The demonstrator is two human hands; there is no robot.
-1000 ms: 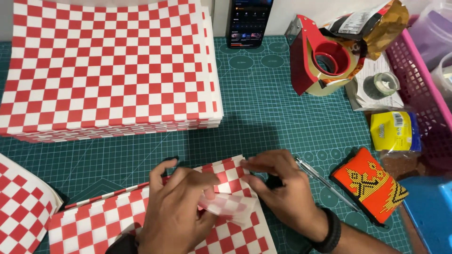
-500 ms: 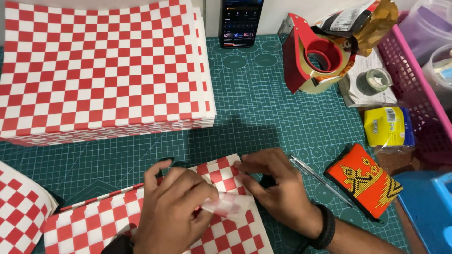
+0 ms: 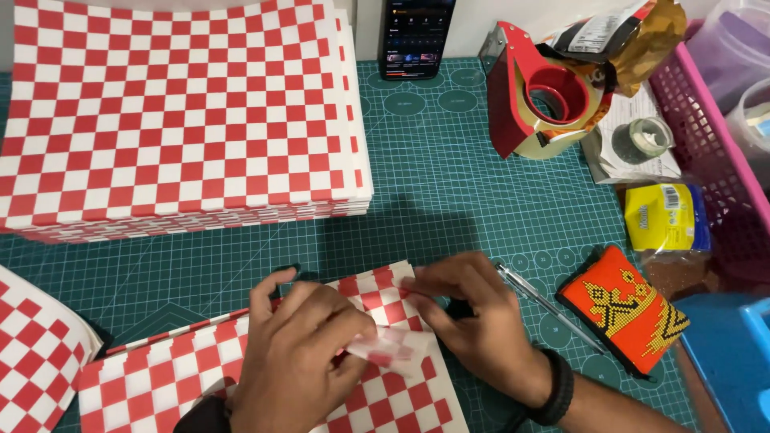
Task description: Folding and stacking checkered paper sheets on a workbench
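At the far left edge a curled checkered sheet (image 3: 36, 353) lies on the green cutting mat (image 3: 449, 200) that covers the counter. Behind it rises a thick stack of red-and-white checkered paper (image 3: 184, 120), its edges squared. Near the front lies the sheet being worked, a checkered paper (image 3: 160, 381) of red and white squares, flat on the mat and partly under both hands — its upper right corner is folded over.

The left hand (image 3: 301, 353) rests on this sheet, its grip narrow, fingers pinching a small translucent piece (image 3: 393, 346), whitish with red showing through. The right hand (image 3: 473, 321), a dark band at the wrist, presses its fingertips on the paper's folded corner; it clasps nothing that can be seen.

Just right of that hand lies a slim metal pen (image 3: 545, 305), and beside it a beaded orange pouch (image 3: 630, 309). Further back stand a dark phone (image 3: 415, 36) and a red tape dispenser (image 3: 545, 96) with a roll in it. A yellow packet (image 3: 662, 216) lies nearby. At the right edge, a pink mesh basket (image 3: 710, 152) holds clear plastic tubs — their contents cannot be made out.
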